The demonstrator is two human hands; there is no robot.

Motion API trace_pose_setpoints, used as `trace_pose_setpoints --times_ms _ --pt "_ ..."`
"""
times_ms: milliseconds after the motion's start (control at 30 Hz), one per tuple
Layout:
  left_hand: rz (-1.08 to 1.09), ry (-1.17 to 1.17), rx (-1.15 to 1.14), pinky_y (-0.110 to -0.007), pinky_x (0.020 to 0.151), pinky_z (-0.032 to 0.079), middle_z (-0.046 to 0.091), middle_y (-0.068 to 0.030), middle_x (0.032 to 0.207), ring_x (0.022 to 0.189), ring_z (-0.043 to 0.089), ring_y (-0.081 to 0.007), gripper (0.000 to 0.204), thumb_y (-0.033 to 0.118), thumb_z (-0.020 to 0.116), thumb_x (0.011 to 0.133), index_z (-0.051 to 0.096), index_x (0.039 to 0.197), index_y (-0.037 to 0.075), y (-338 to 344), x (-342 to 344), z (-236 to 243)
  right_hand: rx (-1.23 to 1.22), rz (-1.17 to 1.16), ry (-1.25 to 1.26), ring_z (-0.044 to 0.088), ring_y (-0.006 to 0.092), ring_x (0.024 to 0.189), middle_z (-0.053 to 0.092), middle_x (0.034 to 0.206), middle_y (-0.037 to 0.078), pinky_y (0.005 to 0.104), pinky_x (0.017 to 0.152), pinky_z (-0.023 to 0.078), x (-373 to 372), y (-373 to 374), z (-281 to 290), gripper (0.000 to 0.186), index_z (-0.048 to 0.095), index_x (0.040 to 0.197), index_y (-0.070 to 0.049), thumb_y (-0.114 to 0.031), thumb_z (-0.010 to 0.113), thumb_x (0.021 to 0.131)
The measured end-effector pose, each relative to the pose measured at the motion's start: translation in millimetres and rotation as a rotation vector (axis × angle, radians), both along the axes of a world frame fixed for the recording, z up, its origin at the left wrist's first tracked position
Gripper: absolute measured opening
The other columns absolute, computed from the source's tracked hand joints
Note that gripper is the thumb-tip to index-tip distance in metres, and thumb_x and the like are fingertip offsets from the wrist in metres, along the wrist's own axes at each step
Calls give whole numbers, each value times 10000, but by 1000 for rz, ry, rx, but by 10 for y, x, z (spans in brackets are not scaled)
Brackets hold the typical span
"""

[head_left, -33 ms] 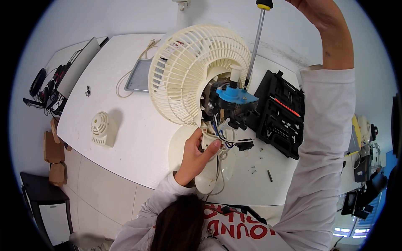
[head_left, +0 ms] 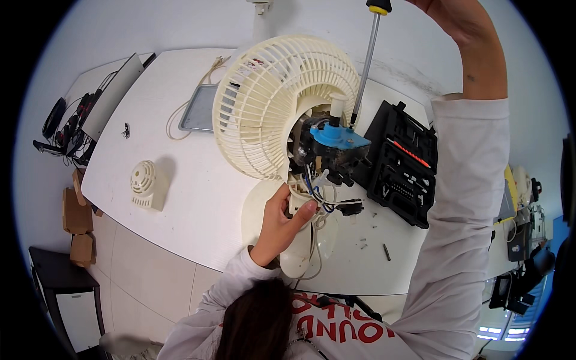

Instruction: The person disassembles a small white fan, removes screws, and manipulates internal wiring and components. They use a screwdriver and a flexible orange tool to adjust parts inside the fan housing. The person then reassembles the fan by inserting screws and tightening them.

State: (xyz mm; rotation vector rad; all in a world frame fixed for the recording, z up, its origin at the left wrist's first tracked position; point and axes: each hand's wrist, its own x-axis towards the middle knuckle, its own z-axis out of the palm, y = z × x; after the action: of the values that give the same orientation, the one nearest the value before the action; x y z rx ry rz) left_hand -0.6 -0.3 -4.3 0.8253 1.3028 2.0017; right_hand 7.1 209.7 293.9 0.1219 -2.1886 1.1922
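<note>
A pale wall (head_left: 180,24) rises behind the white table (head_left: 195,207). Light tiled floor (head_left: 150,258) shows beside a black-and-white cabinet (head_left: 78,318).

Since then — no visible change

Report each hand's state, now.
Left hand: holding the fan's neck.
Right hand: cannot be told; its fingers are out of frame.

There's one fan (head_left: 306,141), one screwdriver (head_left: 367,57), one toolbox (head_left: 403,165), perhaps four screws (head_left: 363,246).
</note>
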Motion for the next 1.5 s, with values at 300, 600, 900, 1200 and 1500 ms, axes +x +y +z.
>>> trace_pose_setpoints --times_ms 300,600,900,1200,1500 --pt "-6 11 17 -243 833 408 621 -55 985 909 537 -99 351 200 657 866 541 1116 -18 7 4 32 121 116 -36 636 265 976 565 1153 229 329 815 552 -33 204 21 610 358 1301 101 -269 612 889" --pt "-16 -7 14 -241 856 394 616 -58 1011 939 528 -100 357 199 655 868 537 1124 -19 -2 4 26 -245 241 71 597 282 941 527 1118 249 382 897 517 -85 183 9 381 370 1213 131 -120 421 932" --pt "8 78 23 -242 848 401 617 -63 1007 929 535 -104 358 212 655 870 539 1119 -17 -7 -7 67 -427 411 138 547 287 901 469 1095 238 392 852 506 3 420 117 361 294 1181 149 -105 363 934" --pt "-11 -19 -37 -235 782 443 628 -55 946 844 564 -91 332 205 647 874 538 1099 -15 -37 5 85 -414 28 215 549 242 865 484 1062 197 345 796 512 422 172 -185 289 364 1127 102 -109 431 940" --pt "49 24 -76 -238 776 435 615 -40 908 822 553 -94 377 309 646 874 555 1068 -1 2 34 127 -463 -480 128 602 220 1008 519 1187 165 369 921 509 1756 -41 -1576 498 348 1340 7 -115 563 908"
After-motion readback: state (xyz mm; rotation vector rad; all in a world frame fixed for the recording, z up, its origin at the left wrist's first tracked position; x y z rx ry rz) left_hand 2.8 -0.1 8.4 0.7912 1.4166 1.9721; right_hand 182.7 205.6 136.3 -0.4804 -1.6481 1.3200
